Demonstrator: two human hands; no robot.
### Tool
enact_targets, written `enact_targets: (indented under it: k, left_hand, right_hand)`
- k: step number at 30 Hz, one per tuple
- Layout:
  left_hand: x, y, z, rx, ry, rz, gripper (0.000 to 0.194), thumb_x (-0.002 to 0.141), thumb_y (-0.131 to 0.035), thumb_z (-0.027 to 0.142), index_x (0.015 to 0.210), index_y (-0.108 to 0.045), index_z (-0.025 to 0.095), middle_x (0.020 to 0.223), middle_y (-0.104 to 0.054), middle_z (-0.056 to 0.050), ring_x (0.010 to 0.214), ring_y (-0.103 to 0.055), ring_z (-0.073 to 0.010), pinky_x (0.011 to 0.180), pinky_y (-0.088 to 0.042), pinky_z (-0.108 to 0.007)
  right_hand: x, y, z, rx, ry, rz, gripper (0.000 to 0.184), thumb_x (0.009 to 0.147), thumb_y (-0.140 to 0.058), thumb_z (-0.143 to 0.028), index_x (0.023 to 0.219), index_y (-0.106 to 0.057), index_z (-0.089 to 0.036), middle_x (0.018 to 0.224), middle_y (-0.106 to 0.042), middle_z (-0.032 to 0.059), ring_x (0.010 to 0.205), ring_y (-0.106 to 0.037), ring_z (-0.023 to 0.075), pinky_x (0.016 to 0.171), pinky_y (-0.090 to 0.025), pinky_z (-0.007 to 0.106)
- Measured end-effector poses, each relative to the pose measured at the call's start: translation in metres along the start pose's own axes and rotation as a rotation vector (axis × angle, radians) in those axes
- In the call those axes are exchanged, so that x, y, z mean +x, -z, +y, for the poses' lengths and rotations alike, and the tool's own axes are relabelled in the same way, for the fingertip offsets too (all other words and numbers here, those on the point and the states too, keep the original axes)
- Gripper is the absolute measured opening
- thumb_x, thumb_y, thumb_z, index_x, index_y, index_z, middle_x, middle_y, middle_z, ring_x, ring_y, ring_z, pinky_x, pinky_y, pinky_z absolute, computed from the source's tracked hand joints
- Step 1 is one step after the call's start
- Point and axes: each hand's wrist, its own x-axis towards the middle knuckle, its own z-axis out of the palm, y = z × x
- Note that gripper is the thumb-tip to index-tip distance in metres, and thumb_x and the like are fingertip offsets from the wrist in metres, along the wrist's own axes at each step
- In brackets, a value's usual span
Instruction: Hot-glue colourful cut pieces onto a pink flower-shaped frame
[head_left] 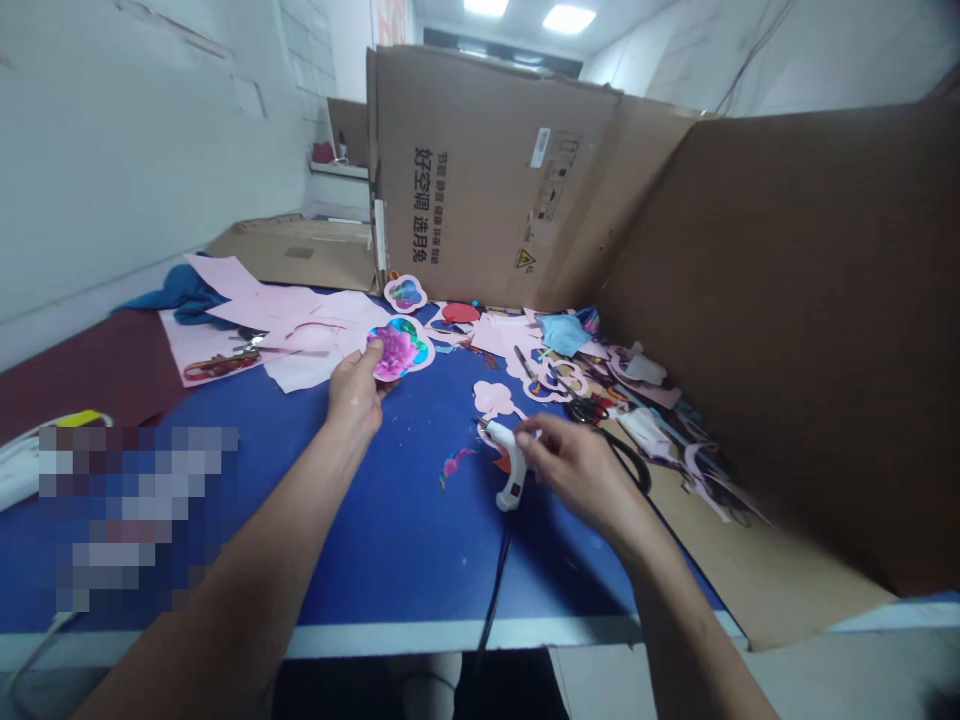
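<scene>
In my left hand [355,392] is a flower-shaped paper cutout [397,350] with a pink, blue and green print and a pale pink border, pinched between thumb and fingers above the blue tabletop [390,520]. My right hand [574,462] has its fingers curled at the back of a white hot glue gun [513,475]. The gun's nozzle points left, and a black cord runs from its handle over the table edge. Just beyond the nozzle lies a plain pink flower-shaped cutout [493,397]. A colourful paper scrap [453,466] rests left of the gun.
Another printed flower cutout [405,293] lies farther back. Pink paper sheets [322,320] and red-handled scissors [221,366] are at the left. Black-handled scissors [585,408] sit among scraps at the right. Tall cardboard panels [487,190] wall off the back and right side.
</scene>
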Motion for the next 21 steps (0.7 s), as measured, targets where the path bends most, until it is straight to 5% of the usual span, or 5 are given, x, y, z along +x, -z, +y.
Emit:
enact_targets:
  k: [4, 9, 15, 21]
  left_hand:
    - [0.005, 0.002, 0.003, -0.019, 0.003, 0.03, 0.039, 0.074, -0.096, 0.047, 0.086, -0.07, 0.02, 0.078, -0.073, -0.001, 0.068, -0.067, -0.0175, 0.063, -0.054, -0.028]
    - [0.004, 0.002, 0.004, -0.013, 0.004, 0.023, 0.044, 0.069, -0.097, 0.05, 0.083, -0.068, 0.02, 0.076, -0.071, 0.0, 0.067, -0.066, -0.0169, 0.063, -0.052, -0.028]
    - [0.002, 0.003, 0.007, -0.019, -0.014, 0.021, 0.047, 0.069, -0.097, 0.054, 0.08, -0.067, 0.02, 0.07, -0.067, 0.002, 0.062, -0.062, -0.0151, 0.062, -0.051, -0.027]
    - [0.0, 0.002, 0.005, -0.013, 0.012, -0.009, 0.054, 0.06, -0.101, 0.059, 0.08, -0.068, 0.02, 0.071, -0.069, 0.001, 0.062, -0.064, -0.0156, 0.06, -0.051, -0.026]
  right_hand:
    - [-0.039, -0.012, 0.015, -0.029, -0.059, -0.2, 0.038, 0.109, -0.051, -0.052, 0.115, -0.081, -0.028, 0.085, -0.077, 0.003, 0.068, -0.064, 0.0214, 0.066, -0.044, 0.033]
    - [-0.038, -0.022, 0.014, -0.005, -0.008, -0.273, 0.039, 0.109, -0.05, -0.048, 0.117, -0.082, -0.028, 0.087, -0.076, 0.0028, 0.071, -0.064, 0.0211, 0.067, -0.045, 0.032]
    - [-0.034, -0.03, 0.012, -0.141, 0.021, -0.134, 0.036, 0.106, -0.055, -0.047, 0.096, -0.082, -0.027, 0.069, -0.068, 0.0005, 0.064, -0.059, 0.0208, 0.063, -0.039, 0.032]
    - [-0.046, -0.029, 0.005, -0.109, 0.027, -0.006, 0.037, 0.107, -0.055, -0.05, 0.099, -0.083, -0.028, 0.09, -0.08, 0.0057, 0.077, -0.07, 0.0245, 0.071, -0.046, 0.035]
